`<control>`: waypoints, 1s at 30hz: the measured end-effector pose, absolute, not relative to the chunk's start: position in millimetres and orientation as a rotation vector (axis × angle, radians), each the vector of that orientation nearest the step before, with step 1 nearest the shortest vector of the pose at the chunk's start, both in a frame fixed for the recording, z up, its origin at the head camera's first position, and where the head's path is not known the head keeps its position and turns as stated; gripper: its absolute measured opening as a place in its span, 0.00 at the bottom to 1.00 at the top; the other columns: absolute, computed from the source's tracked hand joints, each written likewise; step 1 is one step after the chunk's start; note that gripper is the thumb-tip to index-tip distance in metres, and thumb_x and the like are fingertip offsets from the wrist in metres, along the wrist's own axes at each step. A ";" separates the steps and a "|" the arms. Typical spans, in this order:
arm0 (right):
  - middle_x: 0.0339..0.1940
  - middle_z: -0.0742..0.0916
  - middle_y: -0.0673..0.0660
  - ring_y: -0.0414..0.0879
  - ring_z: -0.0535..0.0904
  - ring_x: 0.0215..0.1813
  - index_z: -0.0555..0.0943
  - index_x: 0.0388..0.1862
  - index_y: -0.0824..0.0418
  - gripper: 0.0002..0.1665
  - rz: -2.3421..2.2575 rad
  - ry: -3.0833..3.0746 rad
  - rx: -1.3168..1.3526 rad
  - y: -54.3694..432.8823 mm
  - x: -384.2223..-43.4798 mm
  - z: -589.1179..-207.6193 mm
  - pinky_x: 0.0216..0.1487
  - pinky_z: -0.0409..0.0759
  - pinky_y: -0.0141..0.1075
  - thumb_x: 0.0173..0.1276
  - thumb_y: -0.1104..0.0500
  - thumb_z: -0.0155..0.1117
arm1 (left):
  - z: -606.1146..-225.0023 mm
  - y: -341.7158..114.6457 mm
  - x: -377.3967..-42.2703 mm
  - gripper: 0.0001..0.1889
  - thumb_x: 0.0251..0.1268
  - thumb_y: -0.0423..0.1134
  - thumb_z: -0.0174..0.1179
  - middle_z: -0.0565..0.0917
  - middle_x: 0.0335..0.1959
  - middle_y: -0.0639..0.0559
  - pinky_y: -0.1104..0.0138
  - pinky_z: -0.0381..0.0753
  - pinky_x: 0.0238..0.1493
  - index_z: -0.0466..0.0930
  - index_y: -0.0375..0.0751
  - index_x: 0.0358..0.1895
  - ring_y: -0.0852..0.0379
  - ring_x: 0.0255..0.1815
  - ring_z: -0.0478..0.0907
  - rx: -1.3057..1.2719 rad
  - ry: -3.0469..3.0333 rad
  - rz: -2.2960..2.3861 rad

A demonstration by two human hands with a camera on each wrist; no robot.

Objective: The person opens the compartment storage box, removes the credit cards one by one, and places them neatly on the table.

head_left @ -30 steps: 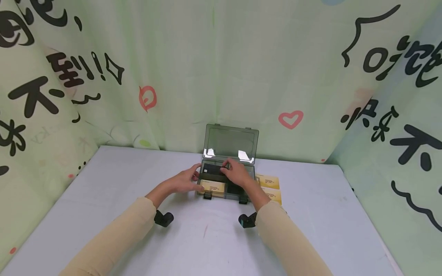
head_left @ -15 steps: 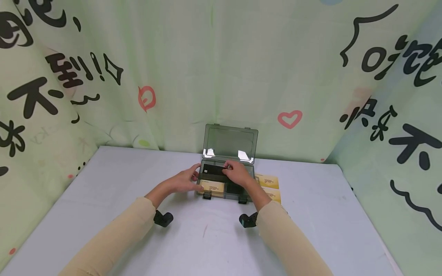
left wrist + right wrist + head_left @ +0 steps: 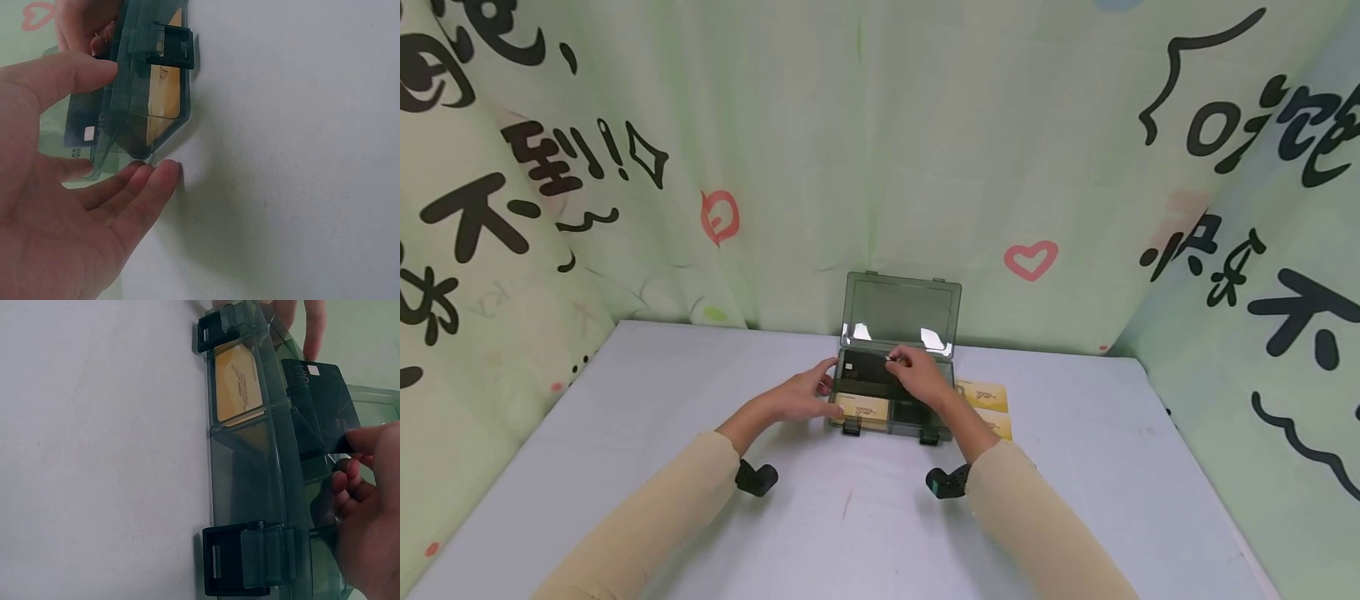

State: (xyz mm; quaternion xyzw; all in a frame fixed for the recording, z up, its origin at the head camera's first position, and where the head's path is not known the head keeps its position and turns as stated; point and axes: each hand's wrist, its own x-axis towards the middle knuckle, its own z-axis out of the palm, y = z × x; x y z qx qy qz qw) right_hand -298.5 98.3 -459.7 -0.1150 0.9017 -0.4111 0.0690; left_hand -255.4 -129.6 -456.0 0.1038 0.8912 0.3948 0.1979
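A smoky clear plastic box point(image 3: 240, 481) with compartments stands on the table, its lid point(image 3: 901, 308) raised at the back. My right hand point(image 3: 922, 379) pinches the right end of a black bank card point(image 3: 328, 406) between thumb and fingertips. The card is tilted over the rear compartment, its pale chip and part of its lettering visible. My left hand point(image 3: 802, 394) holds the left end of the box, thumb at the front rim and fingers round the side. Yellow cards point(image 3: 239, 381) lie in the front left compartment.
To the right of the box lie yellow cards point(image 3: 983, 394), partly behind my right forearm. Two black latches, such as the right one point(image 3: 234, 559), hang at the front. A printed curtain point(image 3: 790, 167) rises behind the white table point(image 3: 850, 533).
The black card has risen a little and tipped, so more of its face and lettering shows. My right hand and forearm have shifted slightly right; my left hand stays put.
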 end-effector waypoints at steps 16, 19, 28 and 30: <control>0.38 0.81 0.57 0.42 0.78 0.31 0.76 0.49 0.61 0.10 -1.468 2.610 -0.305 110.7 -293.9 -450.0 0.38 0.77 0.33 0.75 0.58 0.53 | -455.9 -130.0 -254.2 0.49 0.57 0.44 0.66 0.71 0.65 0.40 0.48 0.69 0.66 0.44 0.46 0.78 0.46 0.63 0.70 0.264 2.481 1.101; 0.42 0.81 0.61 0.45 0.82 0.32 0.74 0.50 0.61 0.11 -1.507 2.570 -0.291 114.9 -291.1 -447.4 0.39 0.81 0.34 0.76 0.57 0.51 | -455.6 -129.7 -254.1 0.49 0.57 0.44 0.66 0.71 0.64 0.40 0.48 0.69 0.66 0.44 0.45 0.78 0.46 0.63 0.70 0.264 2.485 1.096; 0.55 0.79 0.64 0.46 0.86 0.34 0.70 0.55 0.61 0.13 -1.555 2.496 -0.248 128.1 -285.5 -442.7 0.41 0.84 0.36 0.78 0.56 0.48 | -455.8 -129.8 -254.7 0.49 0.57 0.45 0.66 0.71 0.65 0.39 0.47 0.69 0.66 0.45 0.45 0.78 0.45 0.64 0.70 0.261 2.489 1.096; 0.54 0.79 0.65 0.46 0.86 0.35 0.69 0.57 0.62 0.14 -1.554 2.494 -0.255 131.7 -284.8 -441.0 0.42 0.84 0.36 0.77 0.58 0.48 | -455.6 -129.8 -254.7 0.49 0.57 0.44 0.66 0.71 0.65 0.39 0.47 0.69 0.66 0.45 0.45 0.77 0.45 0.64 0.70 0.265 2.489 1.095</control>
